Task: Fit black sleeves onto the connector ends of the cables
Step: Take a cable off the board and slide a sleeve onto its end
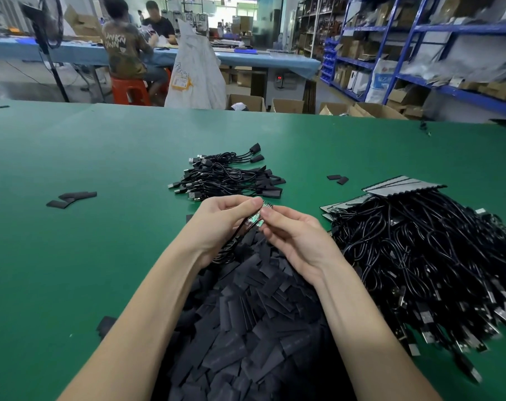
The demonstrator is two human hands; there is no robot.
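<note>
My left hand [223, 221] and my right hand [295, 241] meet above the green table, both pinching a small green circuit-board connector [259, 217] at the end of a black cable [231, 247] that hangs down under my left palm. Below my hands lies a big heap of flat black sleeves [251, 319]. A large tangle of unsleeved black cables [425, 261] fills the right side. Beyond my hands sits a smaller pile of cables with black sleeves on their ends [228, 178]. Whether a sleeve is between my fingers is hidden.
Loose sleeves lie on the green table [72, 256] at the left [72, 198] and centre right [337, 178]. Past the far edge are cardboard boxes [247, 102], a white sack [195, 70], blue shelving [419, 53], and two people seated at a blue bench [124, 50].
</note>
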